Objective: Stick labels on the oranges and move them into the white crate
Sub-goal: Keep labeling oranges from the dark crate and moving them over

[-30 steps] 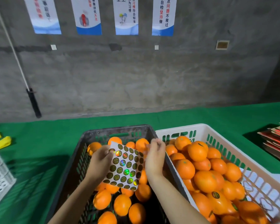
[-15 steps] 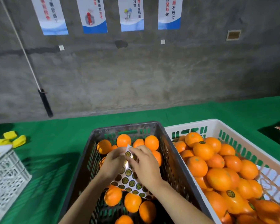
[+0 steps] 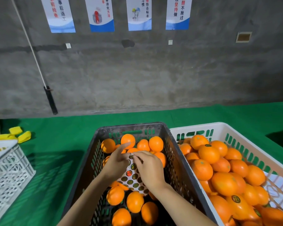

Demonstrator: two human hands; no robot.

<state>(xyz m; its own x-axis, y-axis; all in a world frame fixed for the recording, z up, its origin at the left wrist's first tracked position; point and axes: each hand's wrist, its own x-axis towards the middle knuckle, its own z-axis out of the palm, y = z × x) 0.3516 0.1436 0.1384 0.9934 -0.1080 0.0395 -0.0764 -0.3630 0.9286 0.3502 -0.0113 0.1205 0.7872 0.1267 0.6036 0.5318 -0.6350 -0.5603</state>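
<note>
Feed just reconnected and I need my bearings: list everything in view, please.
dark crate: one, black, centre
white crate: one, white, right beside it
source oranges: a dozen or so, orange, in the dark crate
sorted oranges: many, orange, in the white crate, several showing labels
label sheet: one, white with dark round labels, above the dark crate
green cloth: one, under the crates
lattice crate: one, white, far left
yellow pieces: a few, behind it
posters: four, blue-white, on the wall
pole: one, black handle, leaning on the wall
left hand: holds the sheet
right hand: pinches the sheet's top corner
</note>
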